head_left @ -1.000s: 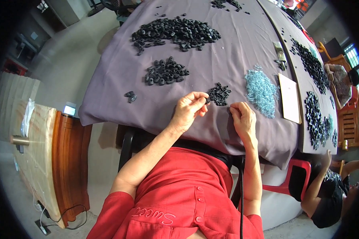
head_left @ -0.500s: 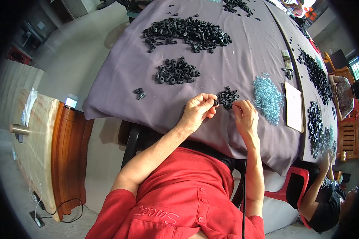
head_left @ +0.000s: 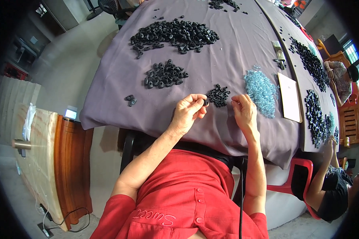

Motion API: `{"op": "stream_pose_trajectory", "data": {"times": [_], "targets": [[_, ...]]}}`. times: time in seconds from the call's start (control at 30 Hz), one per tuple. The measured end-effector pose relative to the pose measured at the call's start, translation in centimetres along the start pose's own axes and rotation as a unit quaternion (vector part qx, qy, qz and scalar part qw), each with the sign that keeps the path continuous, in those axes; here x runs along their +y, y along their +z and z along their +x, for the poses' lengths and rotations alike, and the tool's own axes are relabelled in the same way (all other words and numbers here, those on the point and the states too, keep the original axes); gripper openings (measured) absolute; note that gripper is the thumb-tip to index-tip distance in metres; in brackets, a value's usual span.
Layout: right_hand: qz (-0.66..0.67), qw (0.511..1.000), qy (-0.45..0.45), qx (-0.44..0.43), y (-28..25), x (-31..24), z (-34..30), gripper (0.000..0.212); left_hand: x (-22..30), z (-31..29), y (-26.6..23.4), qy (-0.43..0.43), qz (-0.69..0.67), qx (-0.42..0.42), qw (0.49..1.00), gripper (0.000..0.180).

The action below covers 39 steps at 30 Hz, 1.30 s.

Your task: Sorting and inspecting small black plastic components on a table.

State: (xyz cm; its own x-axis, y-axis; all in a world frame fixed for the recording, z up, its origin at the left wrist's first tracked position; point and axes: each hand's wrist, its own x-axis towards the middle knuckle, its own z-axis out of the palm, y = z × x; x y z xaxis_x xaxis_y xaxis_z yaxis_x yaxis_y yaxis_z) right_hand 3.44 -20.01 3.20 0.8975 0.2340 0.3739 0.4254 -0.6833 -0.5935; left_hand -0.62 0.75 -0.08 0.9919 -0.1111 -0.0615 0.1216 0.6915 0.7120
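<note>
My left hand (head_left: 188, 112) is over the table's near edge, thumb and fingers pinched on a small black ring-like plastic part (head_left: 206, 102). Just right of that part lies a small heap of little black pieces (head_left: 218, 96). My right hand (head_left: 245, 112) hovers between this heap and a pile of clear light-blue small pieces (head_left: 261, 92). Its thumb and forefinger are drawn together; whatever is between them is too small to make out. Farther off is a heap of black ribbed parts (head_left: 165, 74), with a few similar parts (head_left: 130, 100) to its left.
A larger heap of black parts (head_left: 173, 35) spreads across the far side of the grey tablecloth (head_left: 115, 79). On the right lie a pale flat board (head_left: 290, 96) and a brush-like tool (head_left: 279, 54). A co-worker (head_left: 327, 187) sits at the right beside more black piles (head_left: 315, 119).
The whole view has shifted, so the table's contents appear farther left. My right hand has moved slightly away from the left, toward the light-blue pile. The left still pinches the black part.
</note>
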Motion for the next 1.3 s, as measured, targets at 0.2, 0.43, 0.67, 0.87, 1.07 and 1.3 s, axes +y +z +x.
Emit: {"op": "stream_pose_trajectory", "data": {"times": [0.2,0.43,0.67,0.87,1.07,1.3], "targets": [[-0.025,0.999,-0.036,0.025,1.4,1.2,1.8,0.008,0.1,-0.1,-0.1,-0.003,0.014,-0.002,1.000,0.016],[-0.062,0.997,-0.030,0.037,2.3,1.3,2.2,0.011,0.1,0.1,-0.2,0.003,0.019,-0.002,1.000,0.013],[-0.095,0.994,-0.032,0.046,2.5,1.6,2.5,0.008,0.0,0.2,0.0,0.001,0.023,-0.005,1.000,0.015],[-0.041,0.993,-0.034,0.101,2.5,1.7,1.9,0.009,0.0,-0.1,0.2,-0.005,0.020,0.009,1.000,0.014],[0.157,0.980,0.083,0.089,1.7,-0.1,0.6,0.011,0.1,-0.2,0.7,0.000,0.083,0.025,0.996,0.014],[0.338,0.934,0.116,-0.023,1.2,-3.4,-1.0,0.015,0.2,-0.3,0.7,-0.005,0.151,0.028,0.988,0.016]]}}
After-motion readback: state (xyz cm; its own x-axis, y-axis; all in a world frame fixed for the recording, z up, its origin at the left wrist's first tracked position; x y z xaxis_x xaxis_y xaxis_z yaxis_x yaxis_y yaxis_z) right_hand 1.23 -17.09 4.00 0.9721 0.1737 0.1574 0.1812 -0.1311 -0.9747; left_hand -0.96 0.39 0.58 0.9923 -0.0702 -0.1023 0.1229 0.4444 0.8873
